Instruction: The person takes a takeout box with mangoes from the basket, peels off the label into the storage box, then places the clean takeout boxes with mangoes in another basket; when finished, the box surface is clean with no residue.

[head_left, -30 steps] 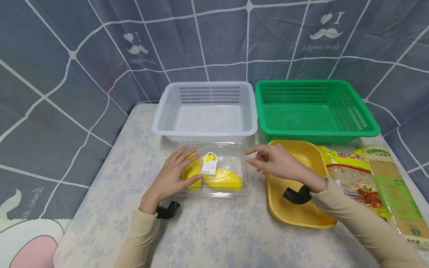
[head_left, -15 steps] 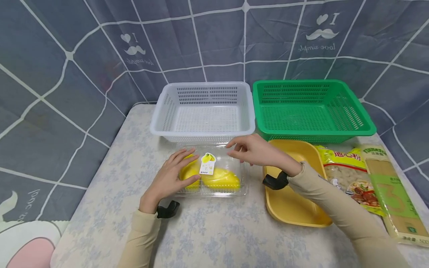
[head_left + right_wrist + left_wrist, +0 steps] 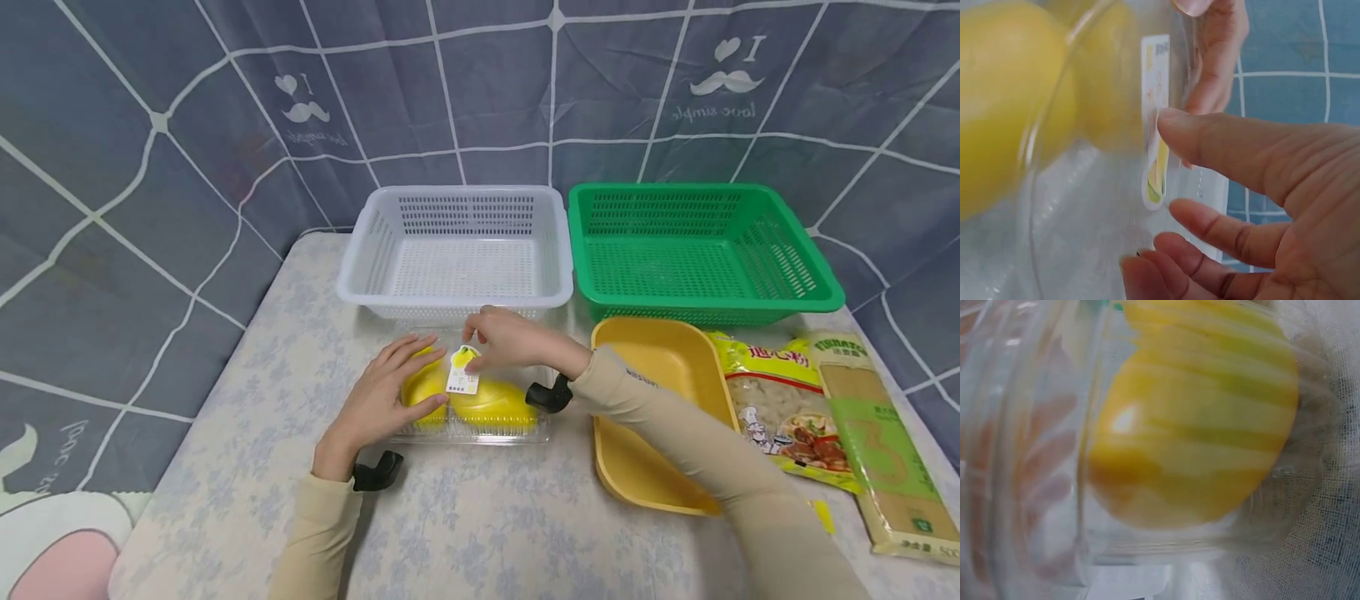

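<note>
On the table sits a clear plastic clamshell box (image 3: 487,438) with two yellow mango-like fruits (image 3: 495,406) inside. A white label (image 3: 462,380) with a yellow fruit picture sticks on its lid. My left hand (image 3: 384,398) rests on the lid's left part, fingers spread. My right hand (image 3: 517,342) is over the lid, bent fingers by the label. In the right wrist view the thumb (image 3: 1191,134) touches the label's edge and the fingers (image 3: 1210,228) sit below it, apart from the thumb. The left wrist view shows a fruit (image 3: 1191,431) through the box wall.
Behind the box stand a white basket (image 3: 450,300) and a green basket (image 3: 708,304). A yellow tray (image 3: 622,467) is on the right, under my right forearm. Beyond it lie a yellow food bag (image 3: 787,408) and a green noodle packet (image 3: 881,442).
My right hand has moved left, from beside the box to over its lid, and its thumb now reaches the label. My left hand has stayed on the lid.
</note>
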`<state>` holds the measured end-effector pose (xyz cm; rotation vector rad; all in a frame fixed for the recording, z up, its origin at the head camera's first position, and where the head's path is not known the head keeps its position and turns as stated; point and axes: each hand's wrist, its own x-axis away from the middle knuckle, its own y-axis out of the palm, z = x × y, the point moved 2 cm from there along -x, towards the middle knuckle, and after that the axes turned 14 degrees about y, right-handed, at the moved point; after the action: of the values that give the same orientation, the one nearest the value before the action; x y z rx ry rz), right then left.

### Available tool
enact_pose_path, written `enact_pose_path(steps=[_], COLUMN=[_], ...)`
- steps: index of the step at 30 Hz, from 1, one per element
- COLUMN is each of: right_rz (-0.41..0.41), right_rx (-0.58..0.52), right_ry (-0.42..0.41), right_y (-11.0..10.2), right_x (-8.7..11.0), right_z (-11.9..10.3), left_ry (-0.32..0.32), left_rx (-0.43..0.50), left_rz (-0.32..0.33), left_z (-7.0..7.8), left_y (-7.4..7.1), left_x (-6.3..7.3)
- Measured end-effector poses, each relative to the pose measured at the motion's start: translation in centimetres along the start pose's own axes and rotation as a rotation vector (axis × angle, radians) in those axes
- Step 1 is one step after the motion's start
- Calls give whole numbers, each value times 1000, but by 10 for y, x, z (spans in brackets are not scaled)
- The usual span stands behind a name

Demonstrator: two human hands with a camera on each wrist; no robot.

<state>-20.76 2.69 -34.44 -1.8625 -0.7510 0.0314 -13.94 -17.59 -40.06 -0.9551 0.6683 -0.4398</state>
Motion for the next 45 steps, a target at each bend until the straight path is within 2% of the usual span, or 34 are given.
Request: enact_pose_path(steps=[8, 15, 21, 27, 32, 36, 40, 43, 45], right_rz=[9, 22, 22, 61, 111, 138, 132, 90, 54], right_rx=[41, 27, -1, -23, -10, -40, -141, -268, -361], right_ry=[50, 21, 31, 39, -18, -103, -218, -293, -313], right_y=[9, 12, 11, 11, 11, 9, 7, 4, 1], right_x=[0, -2, -4, -4, -1, 4, 10, 17, 23], right_z=[-9, -9, -9, -8, -6, -3, 1, 7, 13], left_ry=[-6, -2, 3, 5, 3, 6, 4, 0, -2], left_rx=[-18, -24, -28, -29, -29, -29, -26, -26, -29], left_rz=[11, 21, 22, 24, 27, 32, 34, 33, 36], left_z=[2, 2, 2, 2, 3, 3, 3, 3, 3], left_y=[2, 1, 2, 2, 3, 3, 3, 4, 4], left_x=[4, 3, 2, 2, 2, 2, 3, 3, 3])
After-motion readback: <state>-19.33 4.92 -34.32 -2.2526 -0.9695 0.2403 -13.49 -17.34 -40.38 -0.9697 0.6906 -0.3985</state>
